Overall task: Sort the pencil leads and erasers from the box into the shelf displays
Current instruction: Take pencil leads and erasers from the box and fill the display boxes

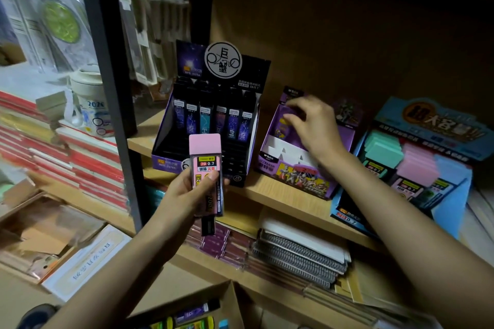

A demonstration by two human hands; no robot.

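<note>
Item: pink-capped, pink rectangular plastic lead case (pixel 205 152), label reading "2B 0.7", held upright in front of the shelf. The left hand (pixel 184 195) grips it round the lower half, thumb across the front. More cases are stacked behind it in the same grip, and a black case end (pixel 208 226) sticks out below. Right hand (pixel 312 128): reached into the purple cardboard display box with cartoon figures on its front (pixel 294 181), fingers bent down at a purple packet (pixel 282 125) in the back row; I cannot tell whether they pinch it. White dividers show in the front of that box. To its left, on the same light wooden shelf board (pixel 267 195), is a black-and-purple constellation display box (pixel 163 139) with a row of dark lead cases (pixel 232 123) standing in it. To its right, a blue display box (pixel 451 205) holds mint, pink and blue capped cases (pixel 417 165). Lower shelf: stacked spiral notebooks (pixel 299 251). Bottom edge: open brown cardboard box (pixel 213 294) with mixed small packs inside.
</note>
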